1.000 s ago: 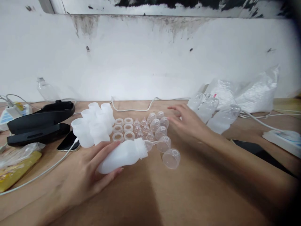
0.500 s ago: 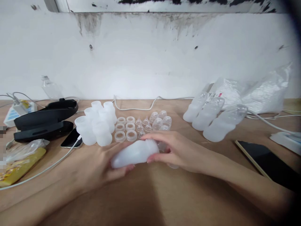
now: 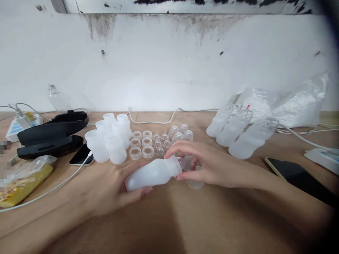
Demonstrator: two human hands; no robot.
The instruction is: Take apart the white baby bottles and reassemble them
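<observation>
A white plastic baby bottle (image 3: 152,173) lies on its side on the wooden table (image 3: 212,218), gripped round its base by my left hand (image 3: 113,188). My right hand (image 3: 203,164) curls over the bottle's neck end, fingers closed round a clear domed cap (image 3: 188,163) at the teat. Another clear cap (image 3: 195,183) lies on the table just under my right hand. Behind them stand several white open bottles (image 3: 111,141), rows of white rings (image 3: 141,143), small clear teats (image 3: 161,143) and clear caps (image 3: 182,132).
Three capped bottles (image 3: 238,132) lie at the right, by plastic bags (image 3: 286,102). A dark phone (image 3: 293,176) lies right front. To the left are a black case (image 3: 50,135), a phone on a white cable (image 3: 81,157), a yellow packet (image 3: 21,188) and a power strip (image 3: 18,125).
My right hand came back from the far caps to the bottle's neck and now slides along to the clear cap at its tip. My left hand has kept hold of the bottle.
</observation>
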